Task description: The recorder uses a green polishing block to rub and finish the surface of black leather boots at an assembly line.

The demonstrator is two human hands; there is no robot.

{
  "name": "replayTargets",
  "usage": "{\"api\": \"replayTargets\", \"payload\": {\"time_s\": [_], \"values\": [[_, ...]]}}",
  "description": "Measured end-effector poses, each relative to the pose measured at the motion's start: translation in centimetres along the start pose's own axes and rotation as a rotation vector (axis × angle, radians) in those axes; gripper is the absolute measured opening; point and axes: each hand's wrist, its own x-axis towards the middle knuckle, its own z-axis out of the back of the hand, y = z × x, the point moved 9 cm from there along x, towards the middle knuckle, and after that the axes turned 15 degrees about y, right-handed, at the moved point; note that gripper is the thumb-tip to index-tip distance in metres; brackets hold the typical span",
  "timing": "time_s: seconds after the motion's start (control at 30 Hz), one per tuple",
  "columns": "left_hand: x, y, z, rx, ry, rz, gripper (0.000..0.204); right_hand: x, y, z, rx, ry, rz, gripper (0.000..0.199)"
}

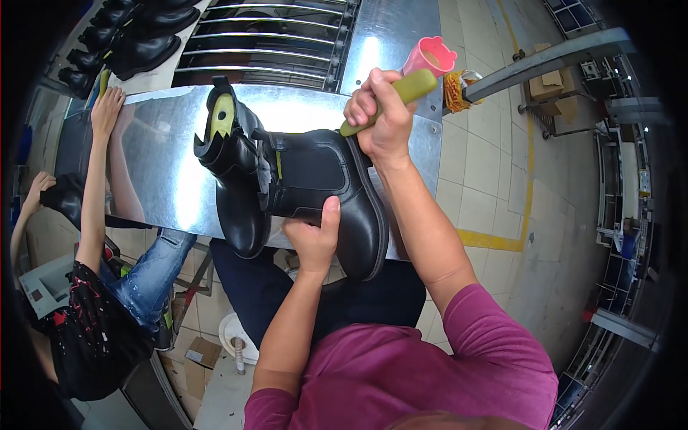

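A black ankle boot [358, 215] with an elastic side panel lies on its side over the near edge of the metal table [172, 143]. My left hand [314, 240] is closed on it, thumb pressed on the upper and fingers mostly hidden. My right hand [383, 118], closed beside the boot's heel, grips a long olive-green piece [416, 87] with a rounded end, resembling an insole. To the left, a second black boot [239, 208] rests with its opening upward, a green lining [222, 118] showing inside.
A pink cup [430, 56] stands at the table's far right, near a metal bar with yellow wrapping [453, 92]. Behind the table runs a roller conveyor [265, 36]. Several black boots [147, 54] line the far left. At left, a co-worker's hand [107, 107] touches the table.
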Motion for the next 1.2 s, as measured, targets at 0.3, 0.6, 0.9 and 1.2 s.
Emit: {"api": "replayTargets", "payload": {"time_s": [0.3,0.6,0.9,1.2], "values": [[0.3,-0.6,-0.3,0.024,-0.009,0.01,0.026,-4.0,1.4,0.7,0.087,0.048,-0.015,0.021],[0.3,-1.2,-0.4,0.024,-0.059,-0.094,0.026,-6.3,1.3,0.8,0.108,0.062,-0.109,0.027],[0.3,-1.6,-0.8,0.077,-0.025,-0.087,0.026,-5.7,1.5,1.2,0.105,0.112,-0.063,0.028],[-0.1,-1.4,-0.8,0.044,-0.042,-0.116,0.028,-11.2,4.3,-0.9,-0.078,0.188,-0.043,0.024]]}}
